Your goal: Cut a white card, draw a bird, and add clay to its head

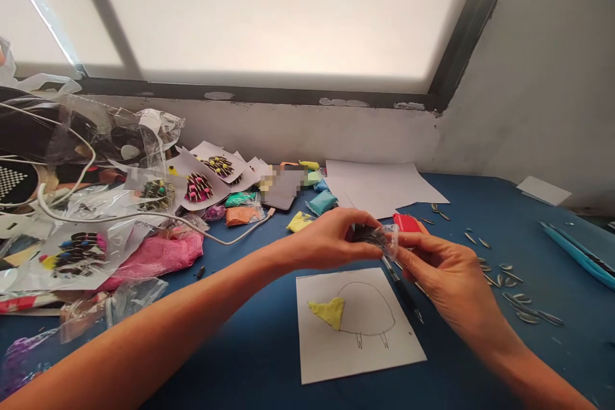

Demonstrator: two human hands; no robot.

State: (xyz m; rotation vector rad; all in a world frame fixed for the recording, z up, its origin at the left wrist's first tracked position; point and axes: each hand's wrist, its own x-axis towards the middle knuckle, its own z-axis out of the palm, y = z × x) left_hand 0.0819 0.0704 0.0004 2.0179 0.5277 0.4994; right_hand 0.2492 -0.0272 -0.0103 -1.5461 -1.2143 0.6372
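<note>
Both hands meet above the table around a small clear plastic packet (384,240) with something dark in it. My left hand (334,238) pinches its dark end between thumb and fingers. At the other end, the fingers and thumb of my right hand (439,266) close on the clear plastic. Below them lies a white card (317,359) with a pencilled rounded body and two short legs. Yellow modelling clay (329,312) fills the head shape at its left. A black pen (406,295) rests beside the card, partly under my right hand. Just behind that hand is a red packet (406,223).
Several seed husks (521,299) are scattered at right, near a blue pencil case (579,253). White paper (379,186) lies by the wall. Coloured clay packets (321,202), a dark phone-like slab (284,189), decorated cards (199,189), a white cable (235,240) and a pink cloth (161,253) crowd the left.
</note>
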